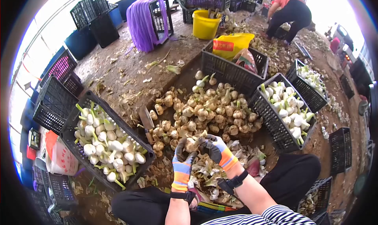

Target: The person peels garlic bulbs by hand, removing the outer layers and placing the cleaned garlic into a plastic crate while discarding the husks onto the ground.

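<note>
My left hand [182, 162], in a striped glove with dark fingers, is closed around a brownish garlic bulb [191, 145]. My right hand [220, 152], gloved alike, pinches at the right side of the same bulb, where its dry skin or stem shows; the fingertips partly hide it. Just beyond my hands lies a heap of unpeeled garlic bulbs [212, 109]. A broad knife blade [146, 118] with a wooden handle [149, 137] sits at the heap's left edge. Loose peeled skins [208, 172] are scattered below my hands, between my legs.
To the left stands a black crate of white garlic [110, 142]; another garlic crate [285, 107] is at right. A crate holding a yellow bag [232, 46] stands behind the heap. Farther back are a yellow bucket [206, 25], purple strips [142, 22] and a bent-over person [291, 12].
</note>
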Motion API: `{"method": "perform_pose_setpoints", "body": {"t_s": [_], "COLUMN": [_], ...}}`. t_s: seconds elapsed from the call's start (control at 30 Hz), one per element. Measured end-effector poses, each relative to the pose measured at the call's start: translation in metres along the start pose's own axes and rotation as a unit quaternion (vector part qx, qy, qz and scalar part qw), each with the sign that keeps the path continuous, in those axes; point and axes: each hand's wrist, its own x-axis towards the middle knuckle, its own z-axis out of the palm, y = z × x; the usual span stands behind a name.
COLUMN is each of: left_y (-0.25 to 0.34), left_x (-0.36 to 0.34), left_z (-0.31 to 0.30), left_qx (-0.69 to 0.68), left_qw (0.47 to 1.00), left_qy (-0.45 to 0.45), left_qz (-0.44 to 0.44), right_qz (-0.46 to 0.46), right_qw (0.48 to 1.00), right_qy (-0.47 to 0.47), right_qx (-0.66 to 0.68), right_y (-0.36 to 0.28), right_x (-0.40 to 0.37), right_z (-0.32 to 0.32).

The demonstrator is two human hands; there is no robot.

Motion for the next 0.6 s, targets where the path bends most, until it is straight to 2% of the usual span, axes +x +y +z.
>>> {"method": "perform_pose_setpoints", "body": {"t_s": [0.03,0.07,0.17,0.23,0.3,0.37,0.43,0.47,0.5,0.57,0.6], "left_y": [0.003,0.005,0.005,0.01,0.015,0.008,0.009,0.012,0.009,0.003,0.006], "left_x": [0.0,-0.002,-0.006,-0.012,-0.015,-0.018,-0.02,-0.025,-0.024,-0.024,-0.028], "left_z": [0.002,0.005,0.007,0.013,0.017,0.018,0.027,0.028,0.028,0.025,0.029], "left_qx": [-0.027,-0.002,0.048,0.073,0.188,0.208,0.07,0.044,0.045,0.147,0.13], "left_qw": [1.0,0.999,0.993,0.988,0.954,0.951,0.981,0.99,0.99,0.962,0.969], "left_qy": [-0.002,-0.005,-0.006,-0.001,-0.002,-0.005,-0.032,-0.04,-0.044,-0.047,-0.034], "left_qz": [0.011,0.044,0.108,0.137,0.233,0.227,0.178,0.124,0.127,0.224,0.209], "right_qz": [-0.023,0.001,-0.053,-0.059,-0.062,-0.104,-0.119,-0.099,-0.104,-0.07,-0.072], "right_qw": [0.999,0.999,0.989,0.991,0.996,0.992,0.991,0.995,0.994,0.997,0.997], "right_qy": [0.015,0.026,0.049,0.044,0.04,0.025,0.023,0.014,0.014,-0.004,-0.004], "right_qx": [-0.018,-0.022,-0.128,-0.108,0.045,0.071,-0.065,-0.006,-0.004,0.035,0.017], "right_y": [-0.004,-0.007,-0.007,-0.006,-0.005,-0.006,-0.014,-0.013,-0.017,-0.023,-0.021], "right_x": [-0.005,-0.011,-0.027,-0.037,-0.046,-0.051,-0.057,-0.057,-0.062,-0.072,-0.073], "right_z": [0.006,0.01,0.027,0.03,0.034,0.035,0.037,0.034,0.034,0.033,0.03]}}
